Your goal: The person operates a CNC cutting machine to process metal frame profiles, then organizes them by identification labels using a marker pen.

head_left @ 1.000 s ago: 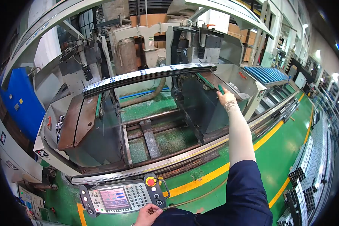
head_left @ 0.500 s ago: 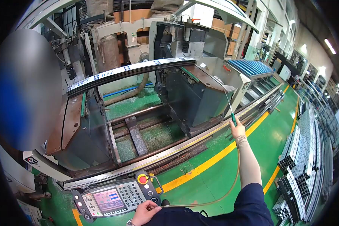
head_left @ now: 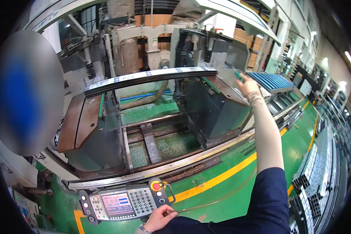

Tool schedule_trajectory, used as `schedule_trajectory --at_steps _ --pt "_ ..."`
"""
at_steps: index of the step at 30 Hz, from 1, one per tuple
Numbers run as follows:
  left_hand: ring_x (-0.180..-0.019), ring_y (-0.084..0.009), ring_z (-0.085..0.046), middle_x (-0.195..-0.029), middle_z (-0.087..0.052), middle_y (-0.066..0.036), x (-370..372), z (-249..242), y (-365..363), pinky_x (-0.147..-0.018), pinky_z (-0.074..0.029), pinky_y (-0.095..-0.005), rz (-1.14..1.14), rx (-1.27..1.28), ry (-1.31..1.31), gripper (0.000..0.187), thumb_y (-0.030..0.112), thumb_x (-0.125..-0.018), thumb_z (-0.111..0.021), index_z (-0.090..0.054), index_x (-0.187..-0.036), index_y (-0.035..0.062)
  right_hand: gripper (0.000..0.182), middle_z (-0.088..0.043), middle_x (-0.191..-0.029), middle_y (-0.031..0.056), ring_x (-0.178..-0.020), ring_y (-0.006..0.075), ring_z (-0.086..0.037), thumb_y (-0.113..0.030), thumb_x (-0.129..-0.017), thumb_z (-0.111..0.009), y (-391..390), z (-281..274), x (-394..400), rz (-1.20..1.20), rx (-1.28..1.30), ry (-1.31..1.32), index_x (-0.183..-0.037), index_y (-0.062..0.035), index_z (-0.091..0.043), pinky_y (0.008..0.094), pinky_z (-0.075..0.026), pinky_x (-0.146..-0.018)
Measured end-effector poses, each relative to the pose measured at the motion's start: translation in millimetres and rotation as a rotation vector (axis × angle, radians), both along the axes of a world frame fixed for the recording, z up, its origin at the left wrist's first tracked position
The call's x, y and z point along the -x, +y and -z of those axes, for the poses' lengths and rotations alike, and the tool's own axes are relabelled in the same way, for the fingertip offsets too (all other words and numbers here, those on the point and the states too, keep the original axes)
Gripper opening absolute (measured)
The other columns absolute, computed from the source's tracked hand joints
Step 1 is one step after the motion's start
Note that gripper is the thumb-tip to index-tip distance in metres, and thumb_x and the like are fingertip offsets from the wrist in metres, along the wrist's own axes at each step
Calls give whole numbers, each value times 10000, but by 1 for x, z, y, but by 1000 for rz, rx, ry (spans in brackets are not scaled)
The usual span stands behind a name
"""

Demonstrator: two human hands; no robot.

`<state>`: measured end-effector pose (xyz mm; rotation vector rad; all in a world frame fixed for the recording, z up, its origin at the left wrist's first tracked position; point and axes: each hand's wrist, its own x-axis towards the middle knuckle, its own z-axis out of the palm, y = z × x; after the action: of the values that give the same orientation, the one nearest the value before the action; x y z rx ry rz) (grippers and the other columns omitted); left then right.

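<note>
Out over the right machine block, my right hand (head_left: 247,85) is closed around the green handle of an air blow gun (head_left: 238,75). Its thin nozzle points toward the right end of the stacked dark profiles (head_left: 152,76), which span both blocks and carry white film with handwriting. A thin brownish hose (head_left: 218,200) hangs in a blurred curve across the floor view. By the lower right corner of the control panel (head_left: 134,202), my left hand (head_left: 160,218) is closed, thumb and fingers pinched on the hose.
Left block (head_left: 85,124) and right block (head_left: 220,105) stand on a rail frame with metal chips below. A blue roller conveyor (head_left: 271,81) lies beyond. Bundled metal profiles (head_left: 319,167) line the right side. A blurred oval (head_left: 27,93) covers the upper left.
My right hand has moved up and forward with the air blow gun, from beside the right block to above it. The view has shifted slightly; my left hand stays by the panel.
</note>
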<state>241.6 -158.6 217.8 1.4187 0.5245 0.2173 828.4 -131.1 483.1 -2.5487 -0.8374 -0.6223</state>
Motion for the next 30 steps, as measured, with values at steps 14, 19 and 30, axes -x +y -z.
schedule_trajectory --at_steps 14,19,30 --pt "-765 -40 -575 -844 -633 12 85 15 4 -683 -485 -207 -343 -34 8 162 133 -884 -711 -620 -962 24 570 -646 -1121 238 -1079 396 -610 -475 -858 -617 252 47 268 -724 253 9 -1371 -247 -515 461 -476 -959" --pt "-784 -42 -571 -855 -639 3 130 18 16 -694 -482 -213 -454 38 -120 152 123 -890 -701 -622 -975 25 529 -664 -1053 231 -976 386 -645 -463 -866 -598 301 -8 398 -962 7 -72 -1348 -257 -532 455 -510 -883" --pt "-693 -18 -546 -806 -627 14 341 33 74 -596 -452 -189 -637 16 -160 115 62 -886 -690 -585 -914 26 525 -635 -1203 164 -1111 358 -604 -487 -886 -558 400 -61 609 -723 43 -36 -1371 -292 -508 441 -469 -970"
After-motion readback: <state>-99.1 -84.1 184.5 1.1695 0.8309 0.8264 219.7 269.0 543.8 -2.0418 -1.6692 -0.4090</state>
